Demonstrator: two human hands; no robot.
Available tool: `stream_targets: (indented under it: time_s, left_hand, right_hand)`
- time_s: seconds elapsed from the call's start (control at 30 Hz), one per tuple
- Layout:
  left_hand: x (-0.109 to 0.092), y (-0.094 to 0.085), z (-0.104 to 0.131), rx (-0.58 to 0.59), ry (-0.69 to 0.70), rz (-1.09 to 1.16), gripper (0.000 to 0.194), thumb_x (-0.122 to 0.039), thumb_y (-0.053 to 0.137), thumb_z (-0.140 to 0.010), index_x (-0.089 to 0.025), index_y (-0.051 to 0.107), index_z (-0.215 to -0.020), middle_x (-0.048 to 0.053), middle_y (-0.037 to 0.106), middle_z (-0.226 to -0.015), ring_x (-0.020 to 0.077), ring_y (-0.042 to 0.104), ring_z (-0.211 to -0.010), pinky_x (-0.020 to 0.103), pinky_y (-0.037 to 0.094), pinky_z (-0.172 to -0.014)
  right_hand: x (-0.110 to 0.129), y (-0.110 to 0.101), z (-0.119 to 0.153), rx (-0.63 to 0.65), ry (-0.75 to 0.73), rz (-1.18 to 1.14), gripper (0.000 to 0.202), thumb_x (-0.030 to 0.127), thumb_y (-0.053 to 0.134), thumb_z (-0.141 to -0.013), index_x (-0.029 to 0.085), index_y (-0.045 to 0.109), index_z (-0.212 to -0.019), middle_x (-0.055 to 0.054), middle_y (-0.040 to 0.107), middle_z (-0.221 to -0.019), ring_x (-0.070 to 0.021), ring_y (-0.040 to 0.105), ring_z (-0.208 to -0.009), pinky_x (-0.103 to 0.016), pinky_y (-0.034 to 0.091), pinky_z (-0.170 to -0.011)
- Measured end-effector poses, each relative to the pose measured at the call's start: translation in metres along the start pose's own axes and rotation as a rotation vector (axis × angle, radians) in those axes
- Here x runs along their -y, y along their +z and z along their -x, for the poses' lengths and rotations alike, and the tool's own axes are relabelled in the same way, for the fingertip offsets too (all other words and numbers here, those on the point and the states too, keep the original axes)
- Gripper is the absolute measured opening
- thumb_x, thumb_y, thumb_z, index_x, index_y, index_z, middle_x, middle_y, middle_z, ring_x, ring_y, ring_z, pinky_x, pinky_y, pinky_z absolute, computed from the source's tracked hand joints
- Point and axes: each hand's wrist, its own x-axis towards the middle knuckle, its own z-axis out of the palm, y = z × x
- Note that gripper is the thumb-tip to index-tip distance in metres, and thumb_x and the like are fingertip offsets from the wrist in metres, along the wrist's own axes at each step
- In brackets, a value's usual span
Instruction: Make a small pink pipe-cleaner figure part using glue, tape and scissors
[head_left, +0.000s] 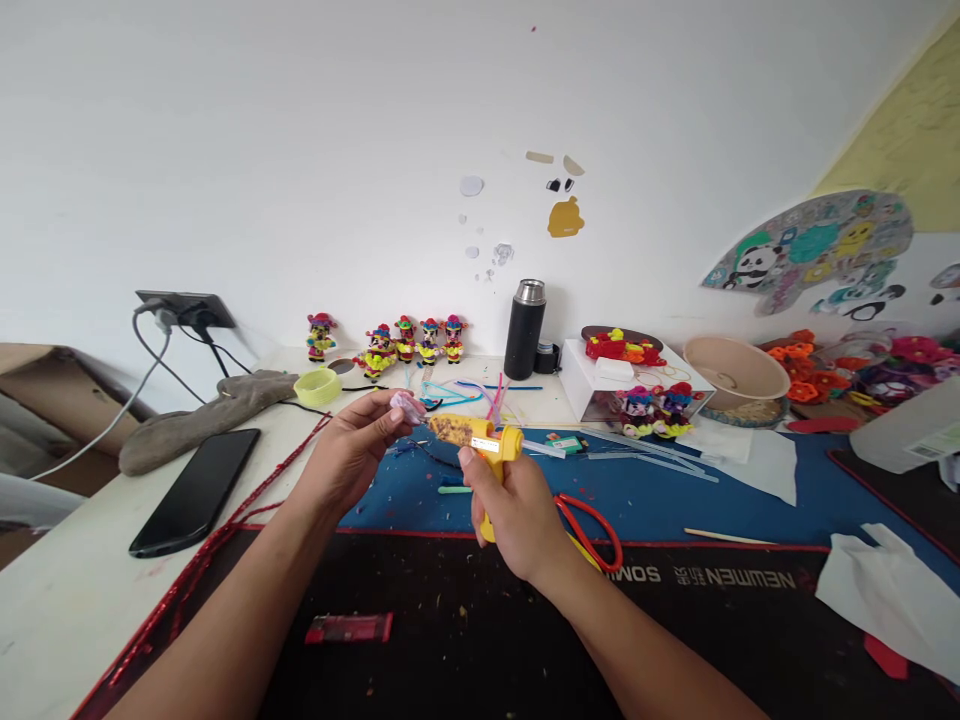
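Note:
A yellow hot glue gun (489, 443) is in my right hand (517, 510), whose fingers wrap round its handle. Its stained nozzle points left. Between the thumb and fingers of my left hand (360, 435) is a small pale lilac piece (407, 406), too small to make out fully. The nozzle tip is close to this piece; whether they touch I cannot tell. Behind the right wrist lie scissors with red handles (600, 525), partly hidden by the hand.
Several pipe-cleaner dolls (405, 340) stand along the wall. Beside them are a black thermos (526, 330) and a white box (592, 385). At left lies a phone (196, 490); red tinsel stems (225, 535) run along the mat edge. A red lighter (349, 628) lies in front.

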Motion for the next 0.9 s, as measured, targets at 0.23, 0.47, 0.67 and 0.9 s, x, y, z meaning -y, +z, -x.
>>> stream_targets:
  time_s: [0.23, 0.47, 0.67, 0.9]
  left_hand:
    - [-0.0003, 0.0011, 0.0004, -0.007, -0.008, -0.002, 0.036, -0.037, 0.103, -0.068, -0.019, 0.089, -0.096, 0.009, 0.083, -0.095, 0.018, 0.072, -0.087, 0.023, 0.056, -0.078]
    - [-0.0001, 0.0002, 0.0008, -0.005, -0.004, 0.01, 0.037, -0.037, 0.104, -0.067, -0.02, 0.09, -0.097, 0.008, 0.082, -0.093, 0.0187, 0.071, -0.087, 0.023, 0.057, -0.077]
    - [-0.0011, 0.0017, 0.0014, -0.01, -0.01, -0.026, 0.038, -0.039, 0.104, -0.065, -0.02, 0.09, -0.096, 0.008, 0.082, -0.094, 0.0172, 0.069, -0.083, 0.024, 0.056, -0.076]
    - [-0.0001, 0.0013, 0.0028, 0.004, -0.014, -0.056, 0.04, -0.04, 0.104, -0.065, -0.02, 0.09, -0.097, 0.008, 0.082, -0.093, 0.0167, 0.067, -0.079, 0.026, 0.054, -0.075]
  right_hand:
    - [-0.0016, 0.0007, -0.0011, -0.004, -0.013, -0.009, 0.055, 0.07, 0.056, -0.101, 0.024, 0.052, -0.071, 0.005, 0.049, -0.043, -0.0129, 0.052, -0.036, -0.024, 0.038, -0.041]
    - [-0.0047, -0.0002, -0.0028, -0.024, 0.003, -0.051, 0.057, 0.075, 0.055, -0.099, 0.024, 0.052, -0.073, 0.006, 0.049, -0.042, -0.0131, 0.051, -0.036, -0.023, 0.039, -0.041]
    - [-0.0033, 0.0, -0.0012, -0.02, 0.004, -0.038, 0.057, 0.073, 0.056, -0.099, 0.024, 0.052, -0.071, 0.005, 0.049, -0.042, -0.0126, 0.051, -0.036, -0.023, 0.039, -0.042]
    - [-0.0018, -0.0004, -0.0016, -0.028, -0.005, -0.004, 0.059, 0.073, 0.055, -0.1, 0.024, 0.052, -0.068, 0.004, 0.05, -0.042, -0.0128, 0.051, -0.036, -0.024, 0.039, -0.042]
